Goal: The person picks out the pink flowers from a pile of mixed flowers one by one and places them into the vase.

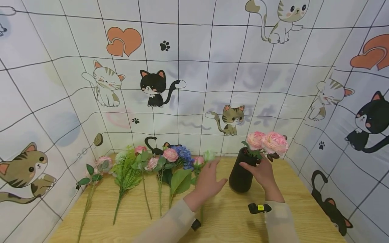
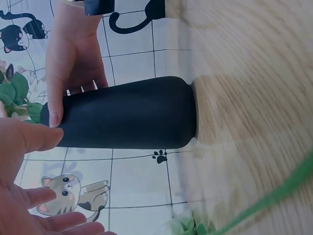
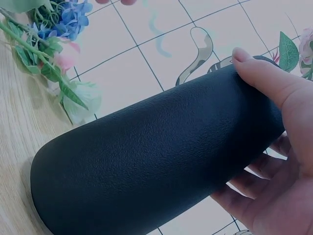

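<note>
Right hand (image 1: pixel 263 173) is gripping the black vase (image 1: pixel 240 177) near its rim on the counter (image 1: pixel 226 217); left hand (image 1: pixel 209 182) is hovering beside it, fingers apart, holding nothing. Progress is looking early: pink flowers (image 1: pixel 273 142) are sitting in the vase, while several loose stems (image 1: pixel 126 177) are lying leftward, uninserted.

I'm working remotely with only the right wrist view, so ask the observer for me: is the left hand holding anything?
Observer: No, the head view shows the left hand empty, to the left of the black vase.
Operator: How many large blooms stand above the vase's mouth?
Observer: Two large pink blooms show there in the head view.
Operator: And what lies at the far left of the table?
Observer: A pale pink flower on a long stem.
</note>
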`<state>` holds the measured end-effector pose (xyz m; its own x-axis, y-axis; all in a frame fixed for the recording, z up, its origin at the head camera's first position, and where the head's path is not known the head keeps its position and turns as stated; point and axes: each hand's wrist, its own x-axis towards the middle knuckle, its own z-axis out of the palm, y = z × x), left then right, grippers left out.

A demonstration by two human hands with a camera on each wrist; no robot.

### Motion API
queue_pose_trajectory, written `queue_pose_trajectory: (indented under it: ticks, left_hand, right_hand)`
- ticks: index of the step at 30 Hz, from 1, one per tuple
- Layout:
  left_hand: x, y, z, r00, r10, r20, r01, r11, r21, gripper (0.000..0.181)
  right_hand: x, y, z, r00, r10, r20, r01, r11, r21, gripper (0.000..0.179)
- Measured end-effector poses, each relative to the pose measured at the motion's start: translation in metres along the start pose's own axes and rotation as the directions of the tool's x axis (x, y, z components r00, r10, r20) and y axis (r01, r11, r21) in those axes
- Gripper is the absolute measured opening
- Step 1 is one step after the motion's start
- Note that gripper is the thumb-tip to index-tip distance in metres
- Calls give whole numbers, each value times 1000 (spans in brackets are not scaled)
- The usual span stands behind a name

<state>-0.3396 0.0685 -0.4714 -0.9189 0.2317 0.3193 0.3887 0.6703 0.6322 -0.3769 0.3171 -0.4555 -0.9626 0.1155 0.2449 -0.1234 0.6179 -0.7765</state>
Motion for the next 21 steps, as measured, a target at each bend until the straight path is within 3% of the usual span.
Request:
queue_pose_trajectory:
  ticks: [4,11,16,21]
  left_hand:
    - [-8,-6,-11,1000,13,0,-13,1000,-18,76]
    - [-23,-25,-38,991,77,-112,-80,997,-21,66]
    - [-34,-41,-53,994,23,-106,-26,999,-34,71]
    - [-49,-51,-65,994,10,-113,-5,999,39,72]
  right_hand:
    - [1,1,1,1000,-6,-1,6,1000,-17,96]
    - [1,2,1,1000,-29,-11,29,999,-37,95]
    - [3,4,1,999,-35,-9,34,999,-33,95]
    - [3,4,0,1000,-20,3,20,999,-31,96]
